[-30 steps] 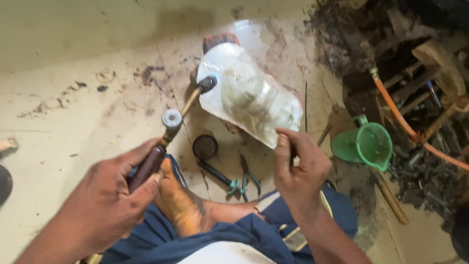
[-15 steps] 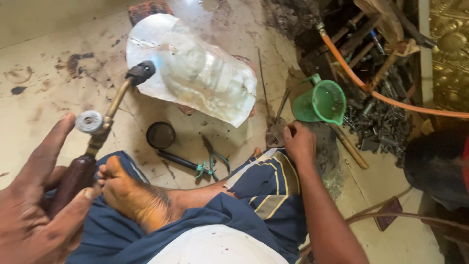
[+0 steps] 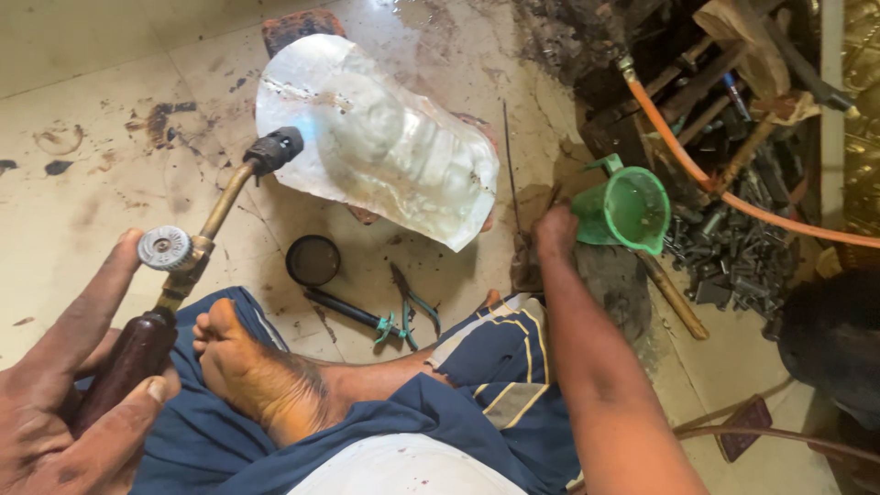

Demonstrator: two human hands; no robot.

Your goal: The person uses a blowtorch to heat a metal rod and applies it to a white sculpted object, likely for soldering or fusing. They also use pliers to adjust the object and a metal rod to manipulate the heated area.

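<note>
In the head view, the left hand (image 3: 69,394) has its fingers wrapped around the dark wooden handle of a brass gas torch (image 3: 174,275), held above the floor (image 3: 82,183). The right hand (image 3: 555,229) reaches down to the floor beside a green plastic funnel (image 3: 632,209); whether its fingers pinch something I cannot tell.

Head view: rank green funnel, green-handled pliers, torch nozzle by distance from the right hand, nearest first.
From the right hand:
1. green funnel, just to its right, nearly touching.
2. green-handled pliers, on the floor to its left, nearer the person.
3. torch nozzle, far left, beside the shiny embossed sheet.
</note>
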